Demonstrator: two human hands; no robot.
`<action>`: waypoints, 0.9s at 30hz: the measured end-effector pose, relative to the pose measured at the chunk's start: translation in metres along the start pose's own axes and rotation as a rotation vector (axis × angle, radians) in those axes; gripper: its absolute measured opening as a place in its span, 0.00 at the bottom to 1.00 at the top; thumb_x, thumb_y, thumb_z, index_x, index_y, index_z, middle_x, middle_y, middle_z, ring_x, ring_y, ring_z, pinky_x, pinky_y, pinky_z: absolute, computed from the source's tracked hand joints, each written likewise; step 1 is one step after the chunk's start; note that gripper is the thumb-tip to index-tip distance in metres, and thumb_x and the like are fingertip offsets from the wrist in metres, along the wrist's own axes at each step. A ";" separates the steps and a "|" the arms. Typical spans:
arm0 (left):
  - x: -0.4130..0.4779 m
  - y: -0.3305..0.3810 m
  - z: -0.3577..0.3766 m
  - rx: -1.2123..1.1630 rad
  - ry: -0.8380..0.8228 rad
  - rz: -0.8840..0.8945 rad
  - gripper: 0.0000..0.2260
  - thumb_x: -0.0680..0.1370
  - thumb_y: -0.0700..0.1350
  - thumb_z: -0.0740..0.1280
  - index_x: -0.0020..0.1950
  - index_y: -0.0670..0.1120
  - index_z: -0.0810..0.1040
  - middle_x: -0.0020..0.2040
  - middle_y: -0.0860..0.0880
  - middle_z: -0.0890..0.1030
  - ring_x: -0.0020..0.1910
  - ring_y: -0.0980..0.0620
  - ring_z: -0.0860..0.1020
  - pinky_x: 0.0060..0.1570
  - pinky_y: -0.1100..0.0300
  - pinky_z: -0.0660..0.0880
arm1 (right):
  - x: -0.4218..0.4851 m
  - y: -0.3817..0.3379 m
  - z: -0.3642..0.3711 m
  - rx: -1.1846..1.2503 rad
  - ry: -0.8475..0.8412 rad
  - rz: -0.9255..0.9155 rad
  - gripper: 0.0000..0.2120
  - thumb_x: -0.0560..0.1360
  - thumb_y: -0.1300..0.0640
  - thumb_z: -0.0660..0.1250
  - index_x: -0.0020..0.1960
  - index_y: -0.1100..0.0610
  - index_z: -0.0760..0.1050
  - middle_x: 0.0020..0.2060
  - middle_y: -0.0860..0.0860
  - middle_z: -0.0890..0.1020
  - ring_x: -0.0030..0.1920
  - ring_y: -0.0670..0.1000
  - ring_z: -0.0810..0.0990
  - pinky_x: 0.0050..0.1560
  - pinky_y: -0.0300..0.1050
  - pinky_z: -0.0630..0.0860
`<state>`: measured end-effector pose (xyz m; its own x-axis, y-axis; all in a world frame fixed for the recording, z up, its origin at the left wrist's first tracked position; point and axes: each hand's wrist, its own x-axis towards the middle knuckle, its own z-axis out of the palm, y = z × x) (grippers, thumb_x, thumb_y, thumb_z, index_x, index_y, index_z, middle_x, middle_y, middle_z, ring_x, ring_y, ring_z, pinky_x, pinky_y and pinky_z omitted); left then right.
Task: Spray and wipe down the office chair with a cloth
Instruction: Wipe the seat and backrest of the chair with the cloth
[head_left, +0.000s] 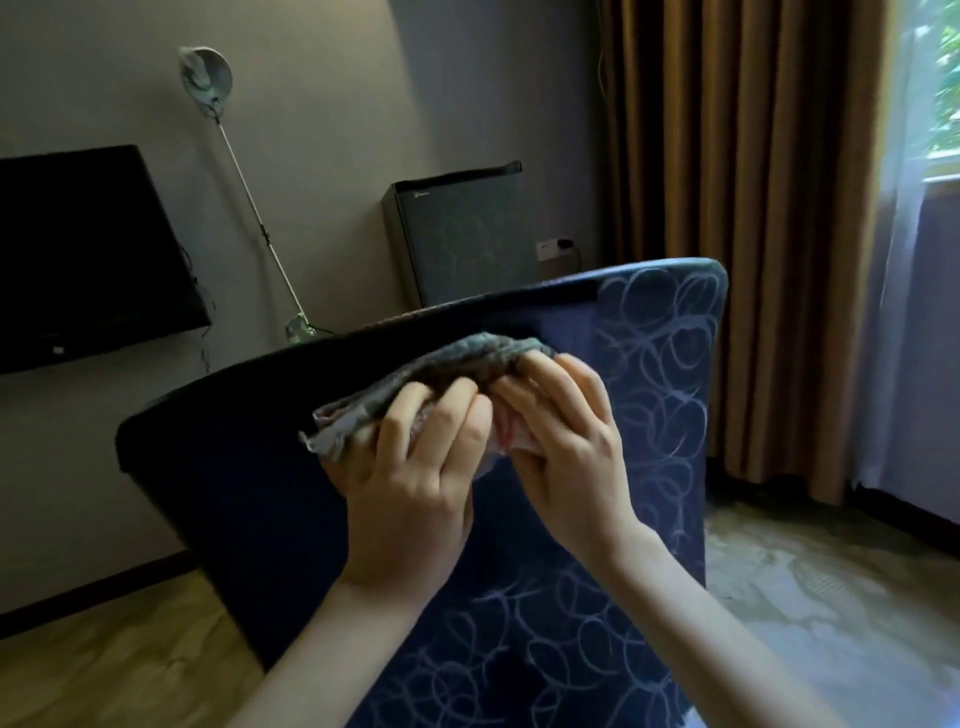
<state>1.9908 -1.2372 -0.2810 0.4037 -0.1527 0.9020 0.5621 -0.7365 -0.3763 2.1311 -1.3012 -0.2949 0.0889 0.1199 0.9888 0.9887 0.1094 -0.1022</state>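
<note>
A dark blue chair (660, 395) with a pale looping pattern fills the middle of the view; I see its backrest from behind. A folded grey-green cloth (467, 358) lies draped over the top edge of the backrest. My left hand (410, 478) grips the cloth's left part from below, fingers curled into it. My right hand (566, 447) pinches the cloth's right part, touching the left hand's fingertips. No spray bottle is in view.
A black TV (88, 249) hangs on the wall at left. A floor lamp (249, 197) leans behind the chair, beside a small dark fridge (462, 234). Brown curtains (737, 208) and a window (940, 93) stand at right. Wooden floor (104, 670) lies below.
</note>
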 end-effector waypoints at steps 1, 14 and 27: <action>-0.016 0.002 0.006 -0.011 -0.032 -0.002 0.14 0.77 0.40 0.66 0.63 0.47 0.75 0.62 0.49 0.79 0.59 0.45 0.73 0.50 0.49 0.69 | -0.018 0.002 0.006 -0.010 -0.033 0.013 0.12 0.76 0.61 0.65 0.58 0.61 0.80 0.60 0.57 0.78 0.63 0.56 0.71 0.71 0.42 0.62; -0.144 0.012 0.021 -0.048 -0.190 -0.046 0.13 0.76 0.43 0.61 0.59 0.54 0.75 0.56 0.56 0.82 0.55 0.52 0.74 0.51 0.54 0.70 | -0.147 -0.017 0.041 0.049 -0.171 0.085 0.15 0.73 0.55 0.66 0.60 0.52 0.77 0.63 0.48 0.73 0.65 0.52 0.70 0.71 0.41 0.64; -0.107 -0.014 -0.041 -0.244 -0.093 -0.159 0.14 0.77 0.41 0.61 0.62 0.49 0.73 0.63 0.52 0.74 0.57 0.43 0.76 0.55 0.45 0.75 | -0.081 -0.081 -0.003 0.128 -0.157 -0.030 0.13 0.82 0.55 0.58 0.61 0.54 0.79 0.60 0.49 0.74 0.58 0.50 0.72 0.64 0.39 0.70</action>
<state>1.9103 -1.2371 -0.3636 0.3953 0.0295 0.9181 0.4383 -0.8844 -0.1603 2.0446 -1.3230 -0.3665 0.0301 0.2664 0.9634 0.9664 0.2383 -0.0961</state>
